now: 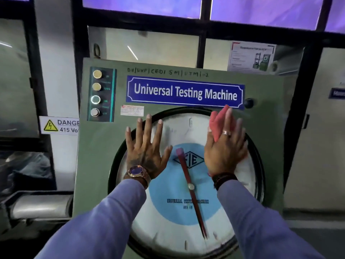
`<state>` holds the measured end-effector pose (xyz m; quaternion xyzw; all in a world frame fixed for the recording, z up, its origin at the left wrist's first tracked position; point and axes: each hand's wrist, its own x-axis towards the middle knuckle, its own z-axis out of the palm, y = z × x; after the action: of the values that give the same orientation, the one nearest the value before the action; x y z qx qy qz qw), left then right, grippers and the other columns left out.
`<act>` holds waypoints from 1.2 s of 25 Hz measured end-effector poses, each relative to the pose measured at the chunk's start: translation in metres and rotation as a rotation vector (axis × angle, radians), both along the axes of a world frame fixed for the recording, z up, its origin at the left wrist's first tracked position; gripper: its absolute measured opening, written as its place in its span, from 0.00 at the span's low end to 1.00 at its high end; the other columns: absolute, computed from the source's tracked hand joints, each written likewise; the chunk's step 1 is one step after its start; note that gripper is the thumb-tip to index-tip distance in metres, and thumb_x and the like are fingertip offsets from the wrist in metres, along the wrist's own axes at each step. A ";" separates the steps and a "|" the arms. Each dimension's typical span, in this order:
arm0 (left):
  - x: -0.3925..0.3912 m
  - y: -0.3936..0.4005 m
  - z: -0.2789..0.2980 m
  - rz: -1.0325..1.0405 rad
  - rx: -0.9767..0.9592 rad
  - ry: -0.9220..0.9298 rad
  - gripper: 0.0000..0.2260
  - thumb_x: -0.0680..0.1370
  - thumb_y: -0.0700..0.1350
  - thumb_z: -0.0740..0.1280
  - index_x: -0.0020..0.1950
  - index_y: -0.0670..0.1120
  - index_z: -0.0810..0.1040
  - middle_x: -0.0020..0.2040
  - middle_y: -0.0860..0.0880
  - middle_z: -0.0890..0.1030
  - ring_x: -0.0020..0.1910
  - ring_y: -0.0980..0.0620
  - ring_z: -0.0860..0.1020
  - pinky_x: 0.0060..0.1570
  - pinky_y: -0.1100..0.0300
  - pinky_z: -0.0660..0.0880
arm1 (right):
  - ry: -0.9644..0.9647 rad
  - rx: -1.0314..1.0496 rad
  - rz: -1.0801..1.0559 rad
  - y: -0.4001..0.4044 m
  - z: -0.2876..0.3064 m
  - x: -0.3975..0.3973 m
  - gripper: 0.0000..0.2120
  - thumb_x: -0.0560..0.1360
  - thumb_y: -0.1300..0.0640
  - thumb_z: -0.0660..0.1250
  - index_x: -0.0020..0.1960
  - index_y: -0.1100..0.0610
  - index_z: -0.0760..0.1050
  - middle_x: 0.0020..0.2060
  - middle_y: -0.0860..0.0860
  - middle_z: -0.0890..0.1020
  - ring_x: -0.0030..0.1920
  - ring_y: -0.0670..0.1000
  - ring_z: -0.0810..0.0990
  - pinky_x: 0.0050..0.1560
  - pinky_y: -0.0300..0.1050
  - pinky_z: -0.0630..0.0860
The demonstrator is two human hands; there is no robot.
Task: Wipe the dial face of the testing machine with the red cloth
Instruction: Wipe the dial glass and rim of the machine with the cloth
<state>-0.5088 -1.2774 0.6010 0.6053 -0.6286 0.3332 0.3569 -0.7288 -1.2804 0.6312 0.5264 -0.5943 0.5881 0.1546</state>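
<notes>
The round dial face point(179, 217) fills the lower middle of the green testing machine, white with a light blue centre and a red pointer point(190, 191). My right hand point(225, 146) lies flat on the dial's upper right, pressing the red cloth point(217, 121) against the glass; the cloth shows above and between my fingers. My left hand point(146, 148) rests flat on the dial's upper left rim, fingers spread, holding nothing. The right hand looks blurred.
A blue "Universal Testing Machine" plate point(184, 92) sits just above the dial. A column of push buttons point(97, 93) is at the upper left of the panel. A black knob point(249, 103) is at the plate's right. A yellow danger sign point(58, 125) hangs at left.
</notes>
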 end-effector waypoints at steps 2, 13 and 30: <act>0.004 -0.023 0.000 0.043 -0.015 0.036 0.39 0.82 0.70 0.52 0.90 0.53 0.50 0.90 0.43 0.45 0.88 0.35 0.45 0.82 0.27 0.41 | 0.201 0.128 -0.075 -0.031 -0.008 0.015 0.41 0.80 0.33 0.61 0.87 0.41 0.47 0.87 0.59 0.52 0.85 0.67 0.53 0.80 0.74 0.56; 0.025 -0.029 -0.019 0.070 -0.119 0.024 0.53 0.73 0.83 0.54 0.90 0.53 0.49 0.90 0.44 0.46 0.89 0.37 0.47 0.83 0.30 0.47 | 0.374 -0.031 -0.063 -0.069 -0.021 0.015 0.31 0.85 0.39 0.52 0.86 0.38 0.50 0.88 0.56 0.51 0.86 0.63 0.50 0.81 0.75 0.51; 0.014 -0.025 -0.031 0.106 -0.061 0.035 0.55 0.72 0.84 0.55 0.90 0.52 0.50 0.90 0.44 0.43 0.88 0.34 0.46 0.84 0.29 0.46 | 0.043 0.025 -0.063 -0.061 -0.022 0.026 0.30 0.85 0.39 0.51 0.87 0.39 0.50 0.87 0.58 0.51 0.86 0.65 0.49 0.82 0.73 0.47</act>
<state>-0.4944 -1.3023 0.5703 0.6323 -0.5788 0.3600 0.3682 -0.7027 -1.3412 0.6092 0.5218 -0.6145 0.5639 0.1794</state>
